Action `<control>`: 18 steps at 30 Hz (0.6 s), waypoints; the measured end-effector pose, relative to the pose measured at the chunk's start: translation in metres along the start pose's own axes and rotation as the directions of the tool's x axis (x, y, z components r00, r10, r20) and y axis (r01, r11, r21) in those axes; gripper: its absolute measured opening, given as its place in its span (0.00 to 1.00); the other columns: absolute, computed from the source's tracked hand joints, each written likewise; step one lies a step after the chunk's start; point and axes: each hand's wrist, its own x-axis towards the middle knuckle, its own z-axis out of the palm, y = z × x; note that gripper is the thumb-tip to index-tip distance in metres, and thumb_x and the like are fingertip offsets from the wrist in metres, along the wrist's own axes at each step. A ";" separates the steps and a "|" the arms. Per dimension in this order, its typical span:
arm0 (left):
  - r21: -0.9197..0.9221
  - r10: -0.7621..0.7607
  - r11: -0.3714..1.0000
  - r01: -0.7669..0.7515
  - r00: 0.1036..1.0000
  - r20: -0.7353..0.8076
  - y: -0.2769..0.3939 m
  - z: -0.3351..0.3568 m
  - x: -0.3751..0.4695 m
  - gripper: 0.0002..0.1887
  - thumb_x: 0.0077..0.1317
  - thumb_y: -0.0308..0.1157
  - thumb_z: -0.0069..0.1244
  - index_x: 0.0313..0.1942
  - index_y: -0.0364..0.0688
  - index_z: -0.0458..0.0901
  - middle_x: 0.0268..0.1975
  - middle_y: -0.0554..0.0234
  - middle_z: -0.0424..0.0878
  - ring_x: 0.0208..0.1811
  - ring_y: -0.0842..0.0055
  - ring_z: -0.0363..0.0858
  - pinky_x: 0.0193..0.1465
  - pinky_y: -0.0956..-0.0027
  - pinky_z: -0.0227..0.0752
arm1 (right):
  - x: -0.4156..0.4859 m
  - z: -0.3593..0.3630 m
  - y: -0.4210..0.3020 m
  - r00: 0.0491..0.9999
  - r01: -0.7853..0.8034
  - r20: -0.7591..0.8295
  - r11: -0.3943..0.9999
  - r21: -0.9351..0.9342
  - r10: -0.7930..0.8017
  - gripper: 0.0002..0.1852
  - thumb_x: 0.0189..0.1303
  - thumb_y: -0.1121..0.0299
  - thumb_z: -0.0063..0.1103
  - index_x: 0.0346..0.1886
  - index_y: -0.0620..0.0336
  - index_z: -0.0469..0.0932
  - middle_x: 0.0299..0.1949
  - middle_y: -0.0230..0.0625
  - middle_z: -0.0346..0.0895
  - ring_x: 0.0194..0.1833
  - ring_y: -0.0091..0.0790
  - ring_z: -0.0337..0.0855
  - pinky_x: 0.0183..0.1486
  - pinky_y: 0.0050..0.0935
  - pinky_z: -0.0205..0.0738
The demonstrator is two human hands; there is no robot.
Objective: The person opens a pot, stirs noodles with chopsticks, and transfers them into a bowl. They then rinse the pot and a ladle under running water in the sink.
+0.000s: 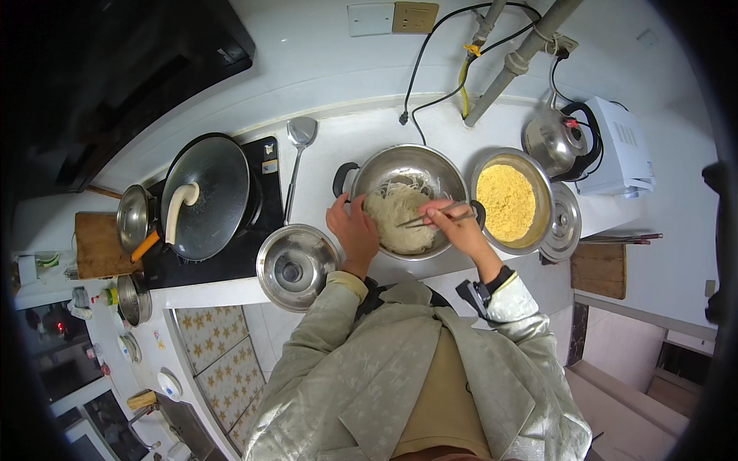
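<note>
A two-handled stainless steel pot (435, 158) stands on the counter before me. Pale thin noodles (403, 216) are heaped in it, with loose white strands at the far side. My left hand (354, 233) grips the pot's left rim below a black handle (344, 177), its fingertips reaching over the edge near the noodles. In my right hand (452, 222) is a pair of metal chopsticks (415, 220), tips resting on the noodles. Just right of the pot sits a steel bowl (543, 219) of yellow crumbly meal (505, 201). My right hand partly covers the pot's right side.
A steel lid (298, 268) overlaps the counter edge at left; a spatula (297, 155) lies beyond it. On the black cooktop (268, 201) stands a lidded wok (216, 196). Another lid (565, 222), an electric kettle (550, 144) and a loose black cable (412, 75) are at the right and back.
</note>
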 end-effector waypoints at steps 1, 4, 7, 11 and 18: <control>-0.005 0.002 1.000 -0.002 1.000 0.001 0.000 0.000 0.000 0.20 0.59 0.24 0.44 0.53 0.37 0.74 0.58 0.46 0.65 0.57 0.52 0.62 0.61 0.50 0.52 | -0.007 0.003 -0.001 1.000 -0.009 -0.007 1.000 -0.009 0.009 0.10 0.69 0.73 0.51 0.44 0.69 0.81 0.39 0.35 0.82 0.39 0.25 0.81 0.43 0.22 0.78; -0.005 -0.002 1.000 0.002 1.000 0.005 0.000 0.000 0.000 0.20 0.59 0.24 0.44 0.53 0.38 0.74 0.58 0.46 0.66 0.57 0.52 0.62 0.61 0.50 0.52 | -0.027 0.018 0.000 0.999 -0.048 -0.016 0.998 -0.039 0.047 0.09 0.67 0.74 0.53 0.44 0.67 0.81 0.40 0.37 0.82 0.40 0.28 0.81 0.42 0.25 0.77; 0.011 -0.007 1.000 0.007 1.000 0.004 0.000 0.001 -0.001 0.20 0.59 0.25 0.45 0.54 0.39 0.74 0.58 0.46 0.66 0.57 0.52 0.63 0.61 0.50 0.52 | -0.035 0.029 0.007 0.980 0.161 0.168 0.930 -0.330 -0.110 0.09 0.64 0.73 0.56 0.45 0.62 0.81 0.40 0.40 0.82 0.39 0.35 0.82 0.42 0.30 0.75; 0.021 0.002 1.000 -0.002 1.000 0.001 -0.001 0.000 0.001 0.20 0.59 0.25 0.45 0.53 0.39 0.74 0.58 0.47 0.66 0.56 0.52 0.63 0.61 0.50 0.53 | -0.022 0.020 0.019 0.947 0.321 0.183 0.788 -0.525 -0.263 0.08 0.61 0.74 0.57 0.42 0.59 0.82 0.40 0.41 0.80 0.38 0.44 0.80 0.41 0.34 0.74; 0.035 0.011 0.999 -0.011 1.000 -0.013 -0.002 -0.002 0.001 0.19 0.59 0.25 0.45 0.53 0.40 0.75 0.58 0.49 0.66 0.55 0.52 0.64 0.60 0.50 0.53 | -0.021 -0.009 0.007 0.891 0.217 -0.269 0.863 -0.457 -0.366 0.08 0.64 0.74 0.56 0.44 0.63 0.81 0.35 0.38 0.81 0.35 0.33 0.80 0.39 0.28 0.73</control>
